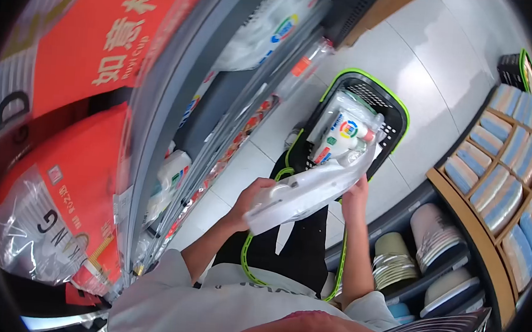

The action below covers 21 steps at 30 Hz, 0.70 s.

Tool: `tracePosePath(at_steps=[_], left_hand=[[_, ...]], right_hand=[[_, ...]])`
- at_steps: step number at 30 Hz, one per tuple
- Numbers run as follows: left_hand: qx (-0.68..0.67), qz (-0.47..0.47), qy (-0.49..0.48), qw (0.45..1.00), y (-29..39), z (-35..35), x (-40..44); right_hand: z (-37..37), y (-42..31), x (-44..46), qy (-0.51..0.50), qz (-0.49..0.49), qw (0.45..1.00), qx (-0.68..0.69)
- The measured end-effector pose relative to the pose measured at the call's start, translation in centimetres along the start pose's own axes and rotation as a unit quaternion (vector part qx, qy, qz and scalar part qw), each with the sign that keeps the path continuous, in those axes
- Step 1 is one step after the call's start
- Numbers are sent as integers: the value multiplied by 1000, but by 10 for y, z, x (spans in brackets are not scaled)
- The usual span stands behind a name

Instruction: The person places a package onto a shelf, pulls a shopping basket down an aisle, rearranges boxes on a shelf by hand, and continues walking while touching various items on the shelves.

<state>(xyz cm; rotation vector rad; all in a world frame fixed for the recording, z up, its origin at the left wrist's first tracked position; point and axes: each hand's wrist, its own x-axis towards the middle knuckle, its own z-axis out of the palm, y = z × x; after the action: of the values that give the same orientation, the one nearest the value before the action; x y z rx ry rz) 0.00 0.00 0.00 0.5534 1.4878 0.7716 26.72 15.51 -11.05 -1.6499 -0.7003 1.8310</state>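
My left hand (252,199) is closed on the near left edge of a long, flat white package in clear plastic (313,197). My right hand (355,200) grips the same package at its right end; some of its fingers are hidden behind it. The package is tilted, its far right end overlapping a black shopping basket with a green rim (404,108). Inside the basket lie white plastic-wrapped packs (339,131) with a round coloured logo. A green basket handle (245,260) loops near my body, below the hands.
At the left, a grey shelf (187,55) holds red packages (95,43) and white bagged goods (266,27). On the right stand stacked bowls (437,233) and a wooden divided rack (496,142) of wrapped blue-striped bundles. Another basket (519,69) is at the far right.
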Motion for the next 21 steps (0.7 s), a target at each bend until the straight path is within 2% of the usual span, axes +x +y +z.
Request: tracePosePath(at_steps=[1, 2, 3, 4, 5, 6, 7, 8, 9, 11, 14, 16, 19, 21], left_hand=[[-84, 37, 13, 996, -6, 0, -7], [-167, 76, 26, 983, -16, 1, -13], [-385, -70, 90, 916, -68, -25, -10], [-287, 65, 140, 945, -37, -27, -21], [-180, 194, 184, 947, -5, -30, -30], [110, 205, 232, 944, -35, -51, -36], [112, 204, 236, 943, -24, -53, -35], [-210, 257, 224, 916, -13, -53, -37], [-307, 281, 227, 881, -7, -56, -36], [-317, 273, 265, 869, -2, -62, -37], [-323, 259, 306, 857, -2, -70, -34], [-330, 254, 320, 851, -4, -75, -32], [-339, 241, 332, 846, -10, -79, -32], [-345, 231, 329, 848, -13, -81, -32]], right_hand=[[-3, -14, 3, -139, 81, 986, 35], [-1, -28, 6, -274, 160, 946, 69], [38, -20, 15, -297, 151, 940, 73], [57, -24, 9, -266, 141, 953, 27], [78, -31, 0, -232, 130, 964, -21], [109, -52, -6, -289, -46, 946, -136], [132, -65, -12, -323, -215, 907, -163], [150, -67, -10, -343, -288, 887, -116], [170, -76, -24, -339, -328, 875, -111], [204, -89, -37, -355, -433, 821, -107], [245, -94, -37, -360, -477, 796, -94], [257, -88, -29, -374, -428, 816, -100], [269, -71, -24, -353, -421, 831, -89], [269, -67, -21, -359, -440, 817, -102]])
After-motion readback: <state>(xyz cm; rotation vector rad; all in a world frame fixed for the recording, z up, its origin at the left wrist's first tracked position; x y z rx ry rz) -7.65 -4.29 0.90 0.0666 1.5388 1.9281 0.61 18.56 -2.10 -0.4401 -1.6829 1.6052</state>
